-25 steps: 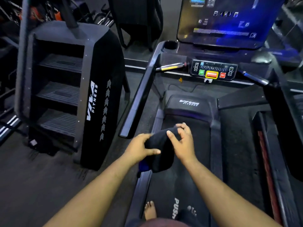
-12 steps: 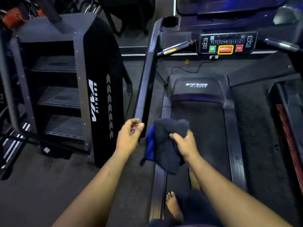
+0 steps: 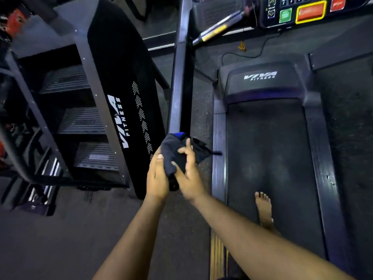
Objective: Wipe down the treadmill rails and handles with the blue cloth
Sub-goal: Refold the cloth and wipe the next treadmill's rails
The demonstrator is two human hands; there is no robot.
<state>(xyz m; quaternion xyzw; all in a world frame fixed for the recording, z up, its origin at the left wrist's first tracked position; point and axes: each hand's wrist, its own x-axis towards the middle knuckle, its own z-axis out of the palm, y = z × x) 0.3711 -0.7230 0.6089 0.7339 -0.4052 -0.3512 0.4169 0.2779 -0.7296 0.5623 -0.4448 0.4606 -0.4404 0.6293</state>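
Cloths: one blue cloth, bunched at the end of the treadmill's left rail.
Hands: the cloth is gripped by both the left hand and the right hand, fingers curled.

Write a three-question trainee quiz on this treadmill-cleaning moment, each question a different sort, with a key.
1. True or false: only the left hand touches the cloth.
2. The cloth is nearest to: A) the green button B) the near end of the left rail C) the bare foot.
3. Fill in: the foot stands on the treadmill ____.

Key: 1 false, the right hand holds it too; 2 B; 3 belt.
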